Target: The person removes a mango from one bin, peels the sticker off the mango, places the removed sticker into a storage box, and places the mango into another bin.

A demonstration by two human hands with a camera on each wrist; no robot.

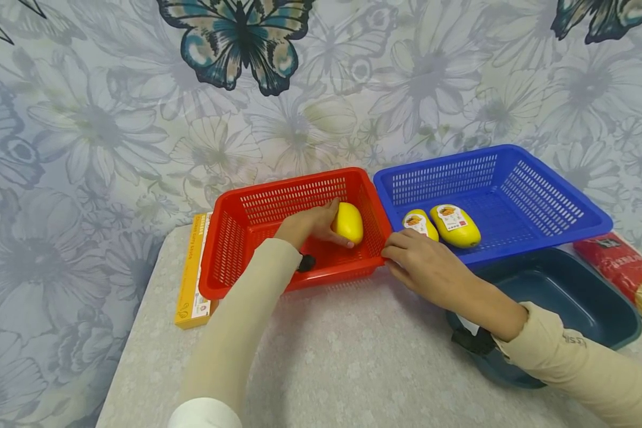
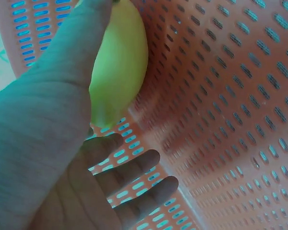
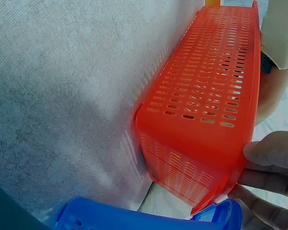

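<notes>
Inside the red plastic basket (image 1: 329, 274), my left hand (image 1: 315, 226) grips a yellow mango (image 1: 350, 223) near the basket's right end. The left wrist view shows the mango (image 2: 120, 62) by the thumb, while the other fingers (image 2: 134, 172) spread below it beside the perforated wall. My right hand (image 1: 428, 264) pinches the near right corner of the red basket's rim, its thumb (image 3: 266, 149) on the outside. Just beyond that hand, two more mangoes (image 1: 455, 226) with round-topped white labels lie in the blue basket (image 1: 540, 190); the hand partly covers one.
The blue basket stands right against the red one. A dark teal basin (image 1: 556, 291) sits under my right forearm, with a red pasta packet (image 1: 617, 261) to its right. Left of the red basket lies a yellow curry sauce box (image 1: 189, 285). A patterned wall rises behind.
</notes>
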